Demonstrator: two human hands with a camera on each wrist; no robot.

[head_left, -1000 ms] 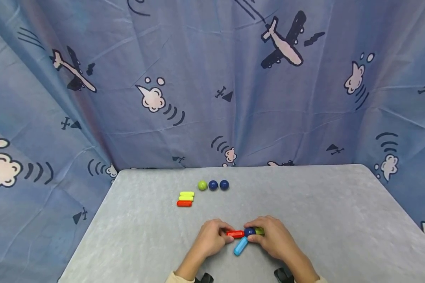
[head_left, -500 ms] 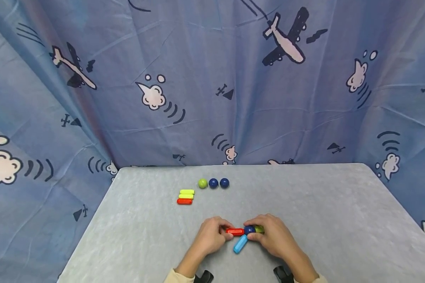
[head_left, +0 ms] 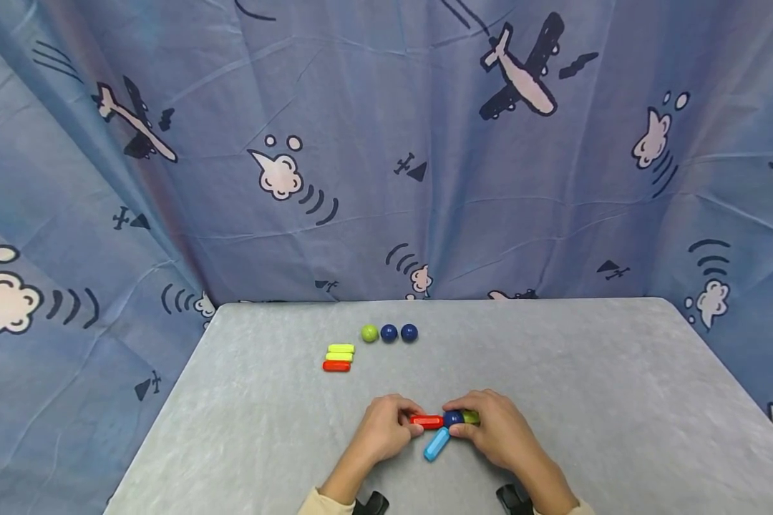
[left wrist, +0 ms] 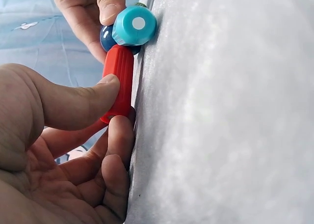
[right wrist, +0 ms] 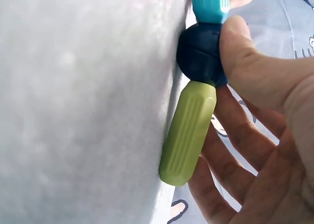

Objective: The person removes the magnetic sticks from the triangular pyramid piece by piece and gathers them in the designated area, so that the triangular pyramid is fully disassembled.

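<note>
My left hand point(head_left: 384, 429) pinches a red rod point(left wrist: 118, 79) between thumb and fingers. The rod's far end touches a dark blue ball point(right wrist: 200, 54), which my right hand point(head_left: 499, 429) grips with the thumb on its near side. A light blue rod point(head_left: 436, 445) joins the same ball and points toward the front left. On the ball's right side an olive green rod point(right wrist: 188, 135) sticks out under my right palm, partly hidden in the head view. All these pieces lie low at the table surface.
Further back on the grey table point(head_left: 554, 357) stand a green ball point(head_left: 369, 333) and two dark blue balls point(head_left: 399, 333) in a row. Left of them lie two yellow rods point(head_left: 340, 352) and a red rod point(head_left: 336, 366). A patterned blue curtain point(head_left: 361, 143) hangs behind the table.
Both hands keep the same hold on the pieces. The head view has shifted slightly, and no piece has visibly moved on the table.
</note>
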